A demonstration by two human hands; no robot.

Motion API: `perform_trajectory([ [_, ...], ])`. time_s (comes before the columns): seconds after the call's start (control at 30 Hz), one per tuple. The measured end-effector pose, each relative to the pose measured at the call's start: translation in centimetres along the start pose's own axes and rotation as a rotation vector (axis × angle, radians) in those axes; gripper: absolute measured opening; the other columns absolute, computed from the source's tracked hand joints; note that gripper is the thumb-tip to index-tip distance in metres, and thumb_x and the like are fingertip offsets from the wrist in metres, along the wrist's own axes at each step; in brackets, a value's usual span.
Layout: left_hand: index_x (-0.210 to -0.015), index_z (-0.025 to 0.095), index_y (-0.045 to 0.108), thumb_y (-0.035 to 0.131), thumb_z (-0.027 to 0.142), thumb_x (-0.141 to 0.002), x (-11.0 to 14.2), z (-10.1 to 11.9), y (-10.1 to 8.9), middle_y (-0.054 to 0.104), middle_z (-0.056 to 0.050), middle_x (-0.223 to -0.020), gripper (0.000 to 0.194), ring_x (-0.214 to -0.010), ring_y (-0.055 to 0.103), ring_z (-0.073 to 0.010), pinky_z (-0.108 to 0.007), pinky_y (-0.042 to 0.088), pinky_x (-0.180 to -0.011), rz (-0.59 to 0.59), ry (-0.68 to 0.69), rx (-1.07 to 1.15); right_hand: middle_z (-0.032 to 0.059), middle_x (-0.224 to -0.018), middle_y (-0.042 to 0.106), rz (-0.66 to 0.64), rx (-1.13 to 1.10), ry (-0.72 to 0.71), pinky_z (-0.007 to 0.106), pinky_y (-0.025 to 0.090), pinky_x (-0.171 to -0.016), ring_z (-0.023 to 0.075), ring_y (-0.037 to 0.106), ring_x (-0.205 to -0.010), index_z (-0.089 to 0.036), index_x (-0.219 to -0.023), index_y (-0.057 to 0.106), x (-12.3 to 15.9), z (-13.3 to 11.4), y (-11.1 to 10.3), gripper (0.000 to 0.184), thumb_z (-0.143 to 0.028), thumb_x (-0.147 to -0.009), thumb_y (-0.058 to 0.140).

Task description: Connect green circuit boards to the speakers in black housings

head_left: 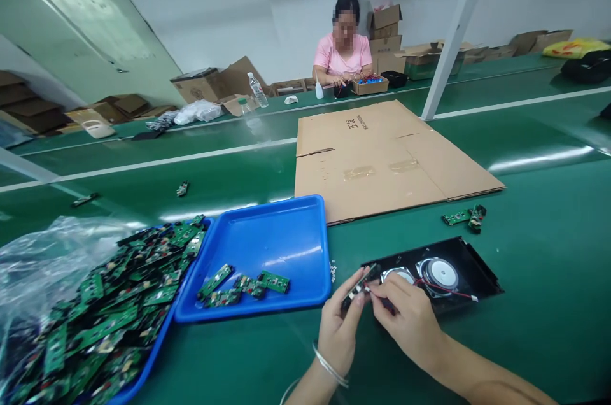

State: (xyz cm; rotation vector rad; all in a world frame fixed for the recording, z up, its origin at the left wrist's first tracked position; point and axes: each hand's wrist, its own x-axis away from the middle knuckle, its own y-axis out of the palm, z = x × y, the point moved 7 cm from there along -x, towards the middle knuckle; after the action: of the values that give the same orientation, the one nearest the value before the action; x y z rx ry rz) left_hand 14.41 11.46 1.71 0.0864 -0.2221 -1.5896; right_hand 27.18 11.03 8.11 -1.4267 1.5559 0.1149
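Observation:
My left hand (340,322) is closed on a small circuit board (359,285), held tilted up between thumb and fingers. My right hand (413,316) pinches a small white wire connector (367,288) against the board's edge; whether it is seated I cannot tell. Just beyond both hands lies a black panel (470,258) with two round speakers, one of them (438,275) fully visible and the other (400,275) partly behind my right hand. A red and black wire (451,291) runs over the panel to a loose white plug.
A blue tray (272,239) with several boards stands left, beside a heaped tray of circuit boards (119,303) and clear plastic. Flattened cardboard (382,150) lies ahead. Two boards (465,218) rest at right; tiny white parts (333,271) lie near the tray. A co-worker (344,51) sits opposite.

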Motion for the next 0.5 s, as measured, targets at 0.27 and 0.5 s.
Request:
perform_trajectory([
  [0.27,-0.112,0.021,0.072,0.073,0.041,-0.079,0.01,-1.03,0.23,0.073,-0.011,-0.115,0.039,-0.107,0.067,-0.0318,-0.041,0.057,-0.092,0.041,-0.087,0.176,-0.0005,-0.064,0.053,0.038,0.129,-0.034,0.022,0.042,-0.051,0.0114,0.053,-0.056,-0.020,-0.078,0.054,0.32,-0.26,-0.06,0.020,-0.004,-0.088,0.046],
  [0.5,-0.113,0.024,0.072,0.071,0.037,-0.082,0.05,-1.11,0.18,0.074,-0.009,-0.112,0.034,-0.103,0.069,-0.0299,-0.039,0.057,-0.092,0.005,-0.073,0.185,0.0005,-0.065,0.055,0.049,0.116,-0.024,0.022,0.044,-0.052,0.0116,0.055,-0.058,-0.019,-0.078,0.055,0.34,-0.33,-0.20,0.020,-0.004,-0.088,0.047],
])
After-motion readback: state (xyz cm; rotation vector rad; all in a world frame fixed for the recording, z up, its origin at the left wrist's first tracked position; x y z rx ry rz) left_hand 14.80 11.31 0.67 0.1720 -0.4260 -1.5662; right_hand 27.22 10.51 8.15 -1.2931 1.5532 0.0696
